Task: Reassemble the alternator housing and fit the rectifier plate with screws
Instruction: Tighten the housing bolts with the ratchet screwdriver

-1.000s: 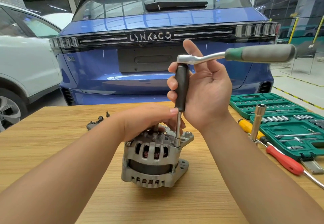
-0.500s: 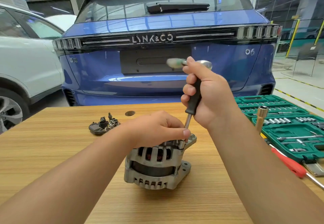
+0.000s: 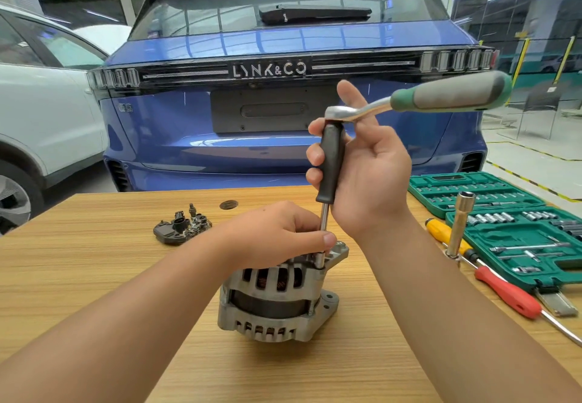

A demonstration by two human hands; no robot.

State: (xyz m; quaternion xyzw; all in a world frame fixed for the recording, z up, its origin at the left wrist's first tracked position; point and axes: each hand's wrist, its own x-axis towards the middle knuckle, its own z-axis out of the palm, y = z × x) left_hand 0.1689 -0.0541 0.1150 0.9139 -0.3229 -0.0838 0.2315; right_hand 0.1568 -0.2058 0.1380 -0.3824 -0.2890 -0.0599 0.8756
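A grey alternator (image 3: 277,301) stands upright on the wooden table (image 3: 94,270). My left hand (image 3: 277,235) lies over its top, thumb and fingers pinching the steel shaft of an extension bar where it meets a bolt at the housing's right rim. My right hand (image 3: 365,175) holds the bar's black handle (image 3: 330,163) upright, fingers curled round it. A ratchet (image 3: 441,100) with a green and grey grip sits on the handle's top and points right. The black rectifier plate (image 3: 182,227) lies apart on the table, to the left behind the alternator.
Open green socket set cases (image 3: 504,213) lie at the right. Beside them are a yellow-handled screwdriver (image 3: 441,232), a red-handled screwdriver (image 3: 504,292) and an upright long socket (image 3: 459,223). A blue car (image 3: 283,103) stands right behind the table, a white car (image 3: 41,112) at left.
The ratchet grip has swung from pointing away, left of my right hand, round to the right. My right hand's fingers have loosened on the black handle. My left hand stays on the alternator.
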